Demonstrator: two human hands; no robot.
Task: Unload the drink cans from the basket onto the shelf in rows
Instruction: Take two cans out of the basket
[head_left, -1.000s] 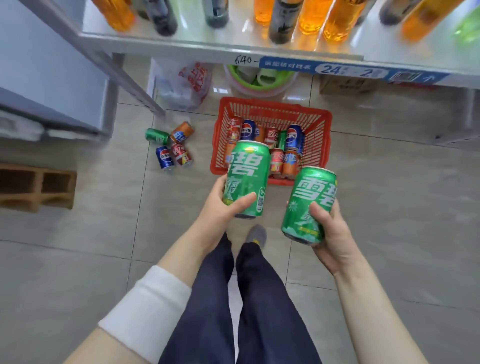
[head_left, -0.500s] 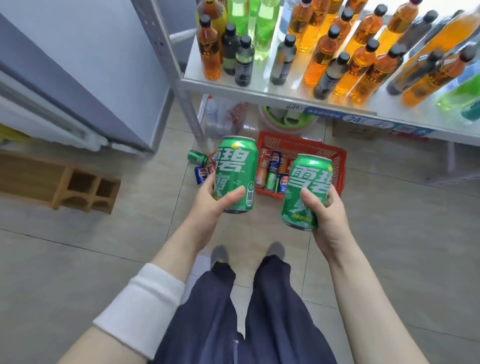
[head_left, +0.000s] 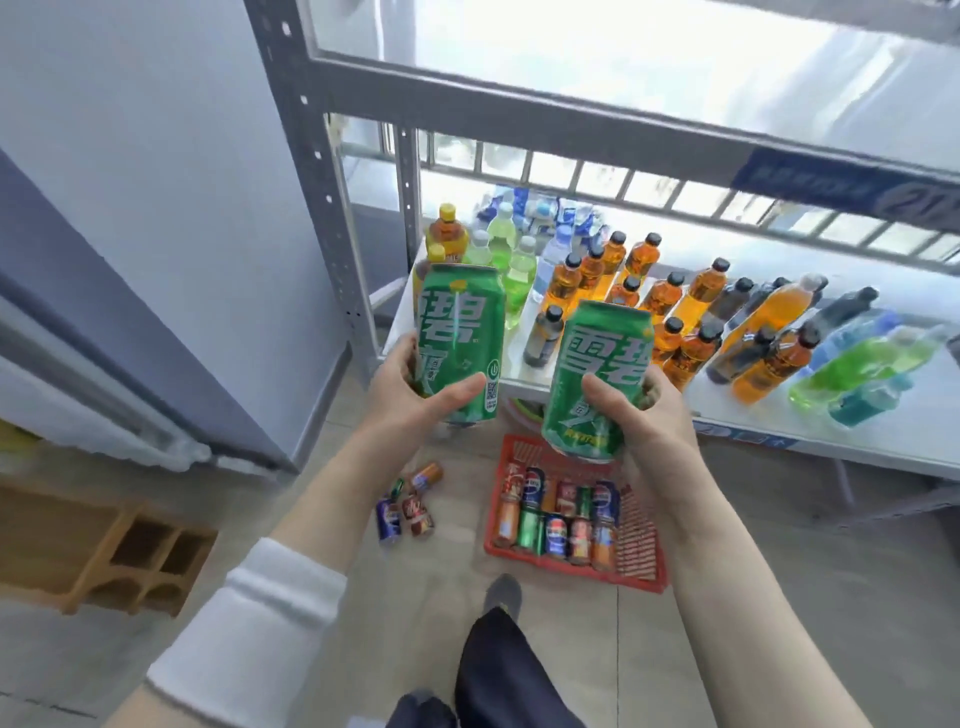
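Observation:
My left hand grips an upright green can, thumb across its front. My right hand grips a second green can, tilted a little to the left. Both cans are raised in front of the lower shelf, which is crowded with bottles. Below my hands the red basket sits on the floor with several cans lying in it. Above, an upper shelf shows a bare bright surface behind its grey front rail.
Several loose cans lie on the floor left of the basket. The rack's grey upright post stands at the left. A wooden block sits on the floor at far left. Orange, green, dark and blue bottles fill the lower shelf.
Both hands have lifted the green cans upward, from just above the basket to the height of the lower shelf. My view has risen and the upper shelf has come into sight.

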